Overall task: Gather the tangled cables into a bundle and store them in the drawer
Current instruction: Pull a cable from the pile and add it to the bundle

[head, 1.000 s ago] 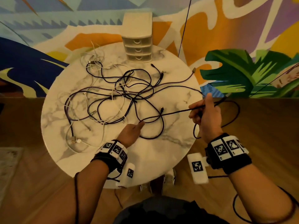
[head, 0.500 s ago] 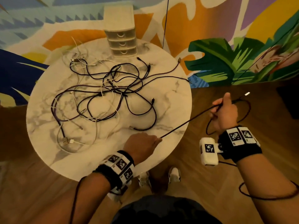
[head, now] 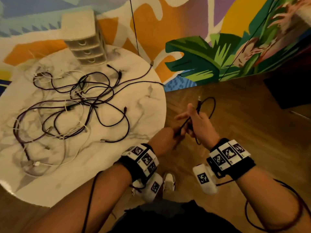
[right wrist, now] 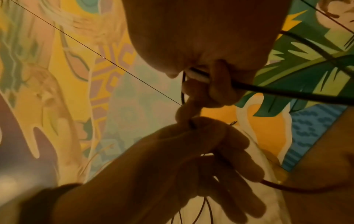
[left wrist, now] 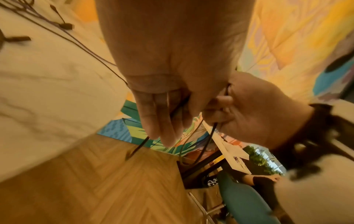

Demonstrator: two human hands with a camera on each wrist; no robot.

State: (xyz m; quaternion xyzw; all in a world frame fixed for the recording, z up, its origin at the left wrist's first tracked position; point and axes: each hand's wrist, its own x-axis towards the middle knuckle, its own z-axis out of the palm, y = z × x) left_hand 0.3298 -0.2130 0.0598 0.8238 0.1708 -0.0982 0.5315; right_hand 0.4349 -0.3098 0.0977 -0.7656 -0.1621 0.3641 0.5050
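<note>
A tangle of black, purple and white cables [head: 80, 105] lies on the round marble table [head: 117, 165]. A small cream drawer unit [head: 84, 46] stands at the table's far edge, its drawers closed. Both hands hover off the table's right edge, above the floor. My right hand [head: 188, 118] grips a black cable [head: 212, 106], which loops up beside it with a plug end on top. My left hand [head: 173, 135] pinches the same cable a short way along. In the wrist views the left hand [left wrist: 162, 121] and right hand [right wrist: 206, 83] nearly touch, with cable loops [left wrist: 206, 141] hanging below them.
A wooden floor [head: 235, 132] stretches to the right and a painted mural wall [head: 202, 56] stands behind. A dark box [head: 289, 88] sits on the floor at right. My shoes [head: 169, 181] show below the table edge. A teal chair [left wrist: 245, 201] and a seated person [left wrist: 258, 180] are nearby.
The black cable has been drawn clear of the tangle and off the table. My left hand has left the tabletop and come up against the right hand, so the taut span between them is gone.
</note>
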